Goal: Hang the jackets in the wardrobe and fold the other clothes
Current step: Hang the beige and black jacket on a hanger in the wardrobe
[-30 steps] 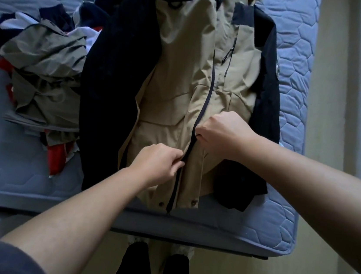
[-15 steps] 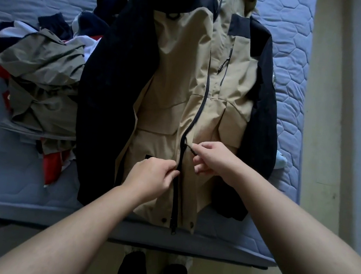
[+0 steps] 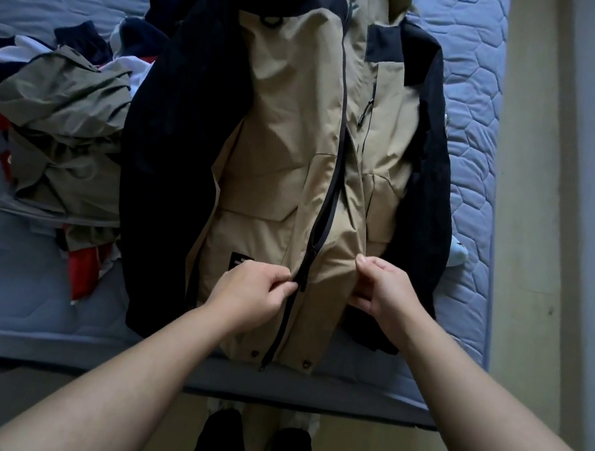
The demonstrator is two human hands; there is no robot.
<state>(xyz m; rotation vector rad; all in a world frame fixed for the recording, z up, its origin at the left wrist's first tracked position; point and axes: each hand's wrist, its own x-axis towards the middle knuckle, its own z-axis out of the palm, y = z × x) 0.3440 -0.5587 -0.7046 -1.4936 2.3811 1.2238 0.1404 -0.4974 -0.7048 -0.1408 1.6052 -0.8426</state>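
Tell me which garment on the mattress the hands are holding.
The tan and black jacket, spread flat mid-mattress. The left hand pinches it by the zipper, the right hand its front panel; the crumpled olive garment beside it lies untouched.

tan jacket (image 3: 285, 156) with black sleeves and a dark front zipper, spread front-up across the mattress (image 3: 35, 305), hem at the mattress's near edge. crumpled pile of clothes (image 3: 64, 129), olive, red, white and navy, heaped toward the mattress's left side.
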